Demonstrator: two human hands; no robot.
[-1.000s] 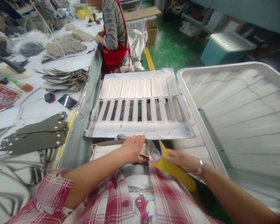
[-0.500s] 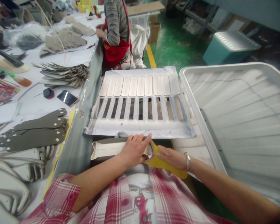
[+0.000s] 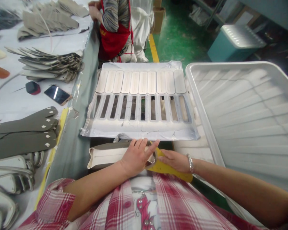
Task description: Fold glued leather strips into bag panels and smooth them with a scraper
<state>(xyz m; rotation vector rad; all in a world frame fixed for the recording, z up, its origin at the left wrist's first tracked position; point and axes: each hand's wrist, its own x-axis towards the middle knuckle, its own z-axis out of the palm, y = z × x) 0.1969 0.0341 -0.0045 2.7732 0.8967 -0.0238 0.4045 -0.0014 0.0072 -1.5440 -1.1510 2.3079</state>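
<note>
My left hand (image 3: 138, 156) lies over the right end of a long box-shaped piece (image 3: 110, 156), cream inside with dark grey-brown sides, and grips that end. Its fingers point away from me over the far side. In my right hand (image 3: 175, 159) is a yellow curved flat piece (image 3: 169, 167), whose left end meets the box-shaped piece beside my left fingers. Whether it goes inside that end is hidden. Just beyond my hands is a white slotted board (image 3: 132, 127), with a row of cream rounded strips (image 3: 139, 82) along its far half.
At left, a white-covered table (image 3: 12, 84) bears dark grey panels (image 3: 21, 140), pale curved pieces (image 3: 4, 172), a stacked bundle (image 3: 50, 67) and a phone (image 3: 57, 95). A large white bin (image 3: 213, 140) stands right. Beyond, a person in a red apron (image 3: 115, 41) works at the table.
The view has tilted down and shifted slightly, so the table things sit further left. Both hands keep their holds, with hardly any movement of the box-shaped piece and yellow piece.
</note>
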